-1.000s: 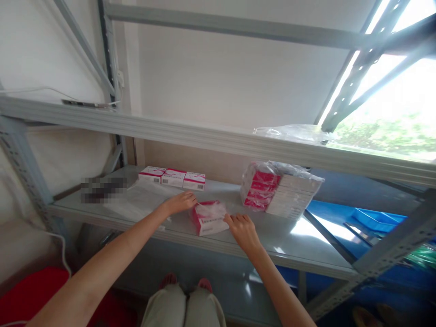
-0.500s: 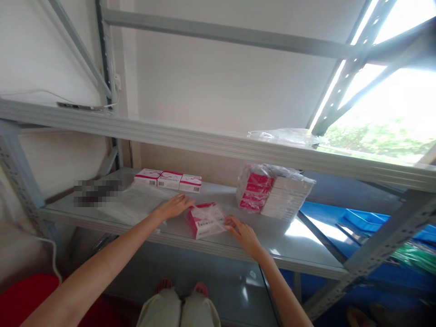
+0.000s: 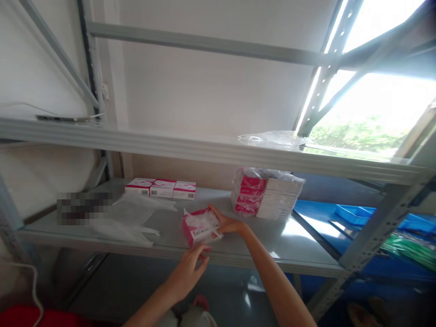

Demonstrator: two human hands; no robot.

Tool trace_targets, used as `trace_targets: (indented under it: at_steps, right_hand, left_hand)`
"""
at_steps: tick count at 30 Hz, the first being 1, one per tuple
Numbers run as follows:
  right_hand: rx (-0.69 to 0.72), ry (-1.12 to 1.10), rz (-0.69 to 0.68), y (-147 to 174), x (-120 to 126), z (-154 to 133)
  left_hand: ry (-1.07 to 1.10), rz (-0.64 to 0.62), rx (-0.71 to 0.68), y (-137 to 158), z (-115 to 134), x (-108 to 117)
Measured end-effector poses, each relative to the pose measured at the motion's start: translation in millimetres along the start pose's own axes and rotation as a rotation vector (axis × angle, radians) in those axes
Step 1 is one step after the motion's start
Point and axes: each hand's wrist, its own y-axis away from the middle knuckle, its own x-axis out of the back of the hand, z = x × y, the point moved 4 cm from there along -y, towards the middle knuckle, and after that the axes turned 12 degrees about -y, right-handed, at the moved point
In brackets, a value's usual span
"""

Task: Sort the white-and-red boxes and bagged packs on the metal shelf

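1. Grey metal shelf (image 3: 293, 247), window at right.
2. Clear bag (image 3: 200, 225) contains a pink-white box (long axis roughly left-right, tilted), near front edge.
3. Right hand (image 3: 227, 223) grips bag's right end; left hand (image 3: 189, 272) pinches bottom edge.

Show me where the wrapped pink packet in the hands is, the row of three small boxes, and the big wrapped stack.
Wrapped pink packet (image 3: 199, 225), head view, on its plastic-covered face.
Row of three small boxes (image 3: 162, 187), head view, on the middle box.
Big wrapped stack (image 3: 265, 197), head view, on its side.
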Motion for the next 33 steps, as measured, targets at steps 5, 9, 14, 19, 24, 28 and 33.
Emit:
trace_targets:
  at_steps: [5, 9, 14, 19, 24, 28, 33]
  right_hand:
    - [-0.02, 0.158, 0.158, 31, -1, 20]
    - [-0.031, 0.216, 0.344, 63, -6, 42]
    - [-0.088, 0.246, 0.365, 47, -32, 38]
    - [-0.071, 0.25, 0.437, 34, -50, 20]
    - [-0.103, 0.283, 0.574, 51, -67, 24]
    - [0.069, 0.261, 0.709, 69, -74, 13]
    - [0.235, 0.359, 0.782, 86, -31, -44]
  left_hand:
    - [-0.068, 0.135, 0.074, -24, -49, 8]
    - [-0.384, 0.306, 0.129, -15, -77, -2]
    - [-0.643, 0.253, 0.181, -18, -75, -27]
    - [-0.559, 0.342, 0.135, -28, -78, -34]
    - [-0.41, 0.54, 0.108, -25, -83, -37]
    - [-0.242, 0.599, 0.079, -24, -70, -28]
    - [-0.157, 0.653, -0.046, -50, -18, 1]
